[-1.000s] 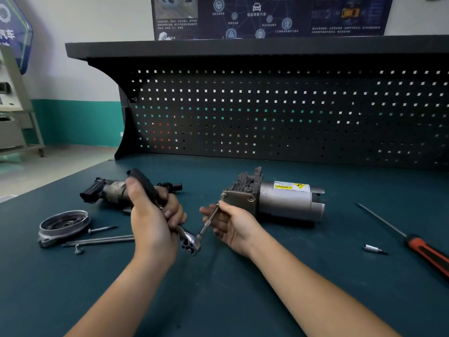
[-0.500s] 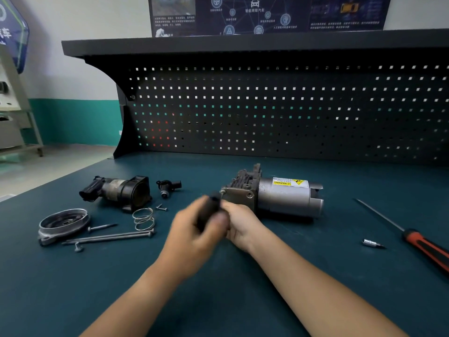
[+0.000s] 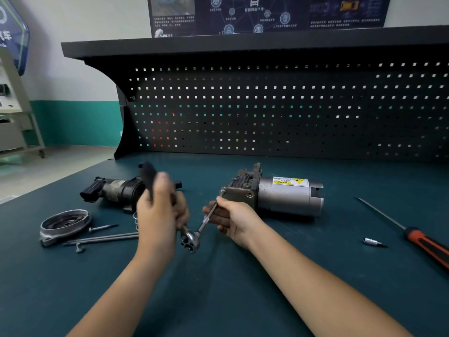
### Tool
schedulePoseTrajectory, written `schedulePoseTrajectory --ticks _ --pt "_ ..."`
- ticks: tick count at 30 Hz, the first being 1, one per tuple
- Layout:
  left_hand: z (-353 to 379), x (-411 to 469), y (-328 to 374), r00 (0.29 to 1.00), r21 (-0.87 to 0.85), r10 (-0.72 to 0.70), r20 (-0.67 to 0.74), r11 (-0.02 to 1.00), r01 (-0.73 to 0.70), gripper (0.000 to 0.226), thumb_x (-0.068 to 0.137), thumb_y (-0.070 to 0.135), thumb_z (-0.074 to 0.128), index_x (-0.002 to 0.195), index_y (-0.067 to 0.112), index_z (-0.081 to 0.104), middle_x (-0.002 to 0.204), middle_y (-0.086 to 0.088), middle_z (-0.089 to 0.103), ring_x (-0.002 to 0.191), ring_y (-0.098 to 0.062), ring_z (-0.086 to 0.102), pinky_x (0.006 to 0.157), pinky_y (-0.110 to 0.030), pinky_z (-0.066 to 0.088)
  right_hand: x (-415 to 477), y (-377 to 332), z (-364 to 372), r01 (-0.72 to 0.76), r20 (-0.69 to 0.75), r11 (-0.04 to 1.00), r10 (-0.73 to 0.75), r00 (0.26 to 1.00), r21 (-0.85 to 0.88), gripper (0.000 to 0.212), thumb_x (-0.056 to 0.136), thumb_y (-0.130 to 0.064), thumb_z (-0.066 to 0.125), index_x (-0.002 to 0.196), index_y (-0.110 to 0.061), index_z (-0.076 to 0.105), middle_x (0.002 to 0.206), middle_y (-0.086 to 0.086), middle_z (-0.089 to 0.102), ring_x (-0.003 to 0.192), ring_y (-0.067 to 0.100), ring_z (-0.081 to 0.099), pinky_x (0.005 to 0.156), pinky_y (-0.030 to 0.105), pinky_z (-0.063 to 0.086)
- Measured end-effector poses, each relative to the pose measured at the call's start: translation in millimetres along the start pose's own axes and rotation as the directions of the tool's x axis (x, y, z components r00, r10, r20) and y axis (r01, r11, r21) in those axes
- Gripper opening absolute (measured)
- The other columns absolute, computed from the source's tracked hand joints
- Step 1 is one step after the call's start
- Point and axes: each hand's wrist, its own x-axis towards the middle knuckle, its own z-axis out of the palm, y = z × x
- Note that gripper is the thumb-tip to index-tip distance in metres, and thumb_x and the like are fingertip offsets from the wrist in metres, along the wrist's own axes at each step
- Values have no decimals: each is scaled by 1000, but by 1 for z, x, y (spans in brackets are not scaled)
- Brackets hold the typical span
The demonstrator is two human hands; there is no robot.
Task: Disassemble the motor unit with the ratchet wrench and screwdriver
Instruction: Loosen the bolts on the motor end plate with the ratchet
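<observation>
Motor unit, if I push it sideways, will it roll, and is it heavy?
Probably heavy: the motor unit looks solid metal. Its round body could roll, though the square end plate likely stops it.

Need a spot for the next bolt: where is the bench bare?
Bare: between motor and screwdriver, beyond the bit; behind the motor up to the pegboard; the strip nearer than the bit. Crowded: left side, round cover, long bolts, black part.

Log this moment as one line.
left hand grips ratchet wrench | right hand holds extension bar at motor unit | screwdriver on bench
</observation>
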Motion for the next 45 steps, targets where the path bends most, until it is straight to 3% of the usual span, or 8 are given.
schedulePoseTrajectory --ticks 4,6,12,17,27,33,39,45 --pt "-4 -22 -13 706 447 116 698 700 -557 23 74 37 60 61 20 53 50 11 49 45 0 38 47 -16 34 0 2 3 22 -28 1000 -22 999 -6 26 94 -18 52 70 -11 55 56 4 63 46 14 60 50 20 42" --pt "-5 -28 -20 592 485 28 805 542 -686 33 77 45 54 72 12 59 57 5 54 51 -8 40 50 -25 39 1 3 2 26 -28 999 -25 999 21 26 93 -17 54 69 -8 55 57 8 65 50 18 62 52 22 52" --pt "3 -17 -3 987 140 44 155 988 -66 39 85 25 57 47 24 49 36 8 36 30 -6 31 36 -15 29 -3 2 3 5 0 1000 -5 1000 31 26 98 -27 42 80 -16 57 53 -5 66 45 6 62 46 18 37" --pt "-8 3 4 959 -238 -230 -164 953 188 38 96 35 43 62 22 31 38 11 25 32 -6 22 39 -15 26 -2 1 1 -29 61 995 23 998 96 27 100 -23 34 85 -15 54 60 -5 70 52 7 66 49 18 42" --pt "1 -13 -1 969 142 1 248 989 -38 35 76 21 58 46 21 40 36 10 30 32 -5 23 36 -13 20 0 2 2 18 8 1000 -18 1000 -9 24 98 -23 43 78 -17 53 52 -7 66 46 4 63 41 11 38" --pt "-1 -33 -24 659 479 8 752 680 -555 43 77 45 53 67 3 58 53 4 44 49 -2 36 50 -22 31 4 5 3 1 -5 994 -1 1000 113 26 94 -18 52 70 -8 56 55 5 66 52 16 64 55 25 51" --pt "5 -24 -7 965 195 57 258 975 -109 35 72 30 71 46 24 49 36 8 37 32 -1 32 36 -12 28 0 4 2 -4 4 998 4 1000 66 27 96 -25 46 75 -15 58 53 -5 65 46 6 61 49 18 42" --pt "-5 -2 1 975 -206 -185 -123 966 158 41 97 32 42 60 20 28 38 10 23 31 -6 20 37 -14 25 -3 0 -1 -34 53 994 29 998 105 27 99 -22 35 84 -13 57 55 -5 68 48 5 64 45 16 40"
